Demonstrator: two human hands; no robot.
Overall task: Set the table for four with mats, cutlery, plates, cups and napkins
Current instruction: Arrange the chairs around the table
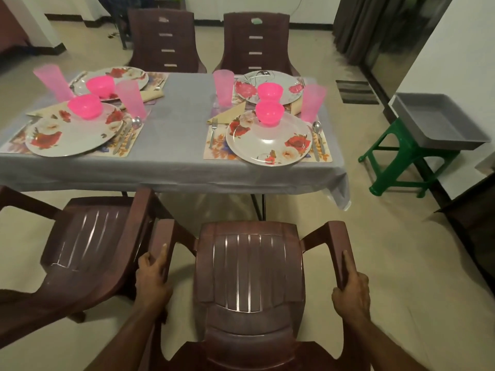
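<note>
Four places are laid on the tabletop (174, 145), each with a mat (267, 151), plate (268, 141), pink cup (312, 103), cutlery and napkin. Near it, left hand (152, 279) and right hand (351, 290) curl their fingers round the armrests of a chair (250, 277).

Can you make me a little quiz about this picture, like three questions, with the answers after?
1. True or false: both hands hold the armrests of the brown chair.
2. How many pink bowls sit on plates? A two, B four, C six.
3. Fill in: the grey tray rests on a green ____.

Key
1. True: the left hand and the right hand each grip an armrest.
2. B, for example the pink bowl on the near right plate.
3. Stool.
</note>
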